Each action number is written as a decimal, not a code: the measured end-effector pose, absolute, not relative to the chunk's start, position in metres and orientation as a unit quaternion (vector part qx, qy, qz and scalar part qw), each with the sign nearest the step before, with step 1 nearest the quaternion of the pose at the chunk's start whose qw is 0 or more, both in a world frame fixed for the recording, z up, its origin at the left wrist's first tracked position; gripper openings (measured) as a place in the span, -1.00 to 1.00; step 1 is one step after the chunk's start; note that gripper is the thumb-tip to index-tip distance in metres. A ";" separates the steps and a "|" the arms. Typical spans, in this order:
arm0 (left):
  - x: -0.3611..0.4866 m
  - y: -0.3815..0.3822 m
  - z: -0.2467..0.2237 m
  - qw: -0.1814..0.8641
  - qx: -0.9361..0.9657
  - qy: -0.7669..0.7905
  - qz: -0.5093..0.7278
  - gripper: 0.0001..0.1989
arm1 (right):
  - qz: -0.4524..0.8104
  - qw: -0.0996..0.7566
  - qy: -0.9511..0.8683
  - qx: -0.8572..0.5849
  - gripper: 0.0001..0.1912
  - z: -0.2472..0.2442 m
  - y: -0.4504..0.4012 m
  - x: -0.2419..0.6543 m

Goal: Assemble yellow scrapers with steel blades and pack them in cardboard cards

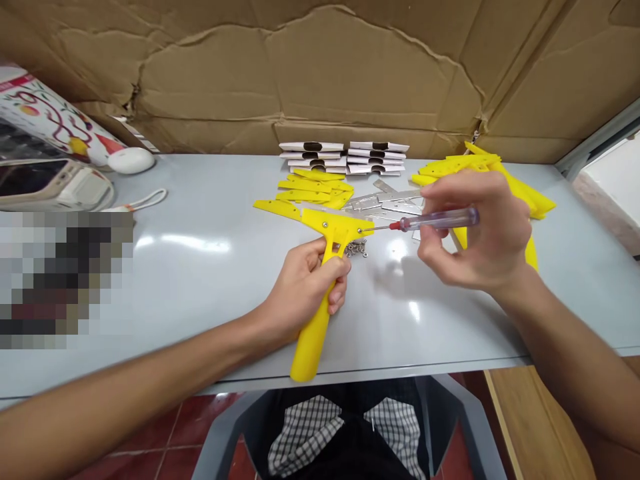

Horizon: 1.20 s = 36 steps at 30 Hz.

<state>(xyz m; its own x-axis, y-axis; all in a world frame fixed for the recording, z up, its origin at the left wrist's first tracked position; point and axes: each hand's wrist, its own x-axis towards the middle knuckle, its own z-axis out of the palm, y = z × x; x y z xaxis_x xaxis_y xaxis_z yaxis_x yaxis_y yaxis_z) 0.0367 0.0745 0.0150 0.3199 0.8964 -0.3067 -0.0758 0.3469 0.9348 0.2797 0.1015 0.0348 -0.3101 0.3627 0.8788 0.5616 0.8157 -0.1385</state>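
My left hand (313, 283) is wrapped round the handle of a yellow scraper (313, 340), whose wide head points away from me. Two screws show in that head, one on each side. In my right hand (483, 230) is a screwdriver (443, 219) with a clear purple handle and red collar, pinched between thumb and fingers. Its tip meets the right-hand screw (360, 231). Just behind the scraper's neck lies a small pile of screws and nuts (357, 249). Flat metal blades (395, 200) are scattered beyond the head, next to a stack of yellow plastic plates (315, 187).
Two stacks of small white boxes (313, 157) stand at the back against cardboard (350, 80). More yellow scraper parts (525, 190) are heaped at the right. A white mouse (131, 160) and a pale device with a strap (60, 185) sit at the left of the grey table (200, 287).
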 end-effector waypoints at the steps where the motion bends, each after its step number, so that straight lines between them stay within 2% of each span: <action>1: 0.037 0.074 0.015 0.680 0.442 0.462 0.360 -0.77 | -0.083 0.504 -0.813 -0.281 -0.63 0.036 0.101 0.279; 4: 0.037 0.074 0.015 0.684 0.433 0.466 0.358 -0.77 | -0.070 0.493 -0.829 -0.255 -0.68 0.038 0.101 0.277; 7: 0.037 0.074 0.015 0.686 0.435 0.467 0.351 -0.79 | -0.066 0.521 -0.811 -0.258 -0.76 0.039 0.102 0.275; 14: 0.036 0.073 0.015 0.674 0.454 0.464 0.351 -0.81 | 0.005 0.523 -0.783 -0.336 -0.74 0.033 0.093 0.277; 18: 0.036 0.073 0.015 0.672 0.455 0.465 0.355 -0.81 | 0.045 0.496 -0.814 -0.300 -0.76 0.033 0.093 0.276; 21: 0.037 0.074 0.015 0.669 0.452 0.467 0.360 -0.76 | 0.018 0.487 -0.832 -0.264 -0.77 0.037 0.094 0.274; 25: 0.037 0.074 0.015 0.670 0.453 0.470 0.354 -0.78 | -0.089 0.484 -0.808 -0.323 -0.98 0.037 0.100 0.277; 28: 0.036 0.073 0.014 0.668 0.457 0.470 0.353 -0.80 | -0.125 0.478 -0.807 -0.323 -0.95 0.037 0.103 0.280; 33: 0.038 0.073 0.016 0.663 0.459 0.474 0.354 -0.77 | -0.019 0.451 -0.851 -0.268 -0.68 0.042 0.096 0.276; 36: 0.038 0.074 0.016 0.664 0.456 0.473 0.357 -0.76 | -0.017 0.443 -0.854 -0.274 -0.72 0.042 0.094 0.276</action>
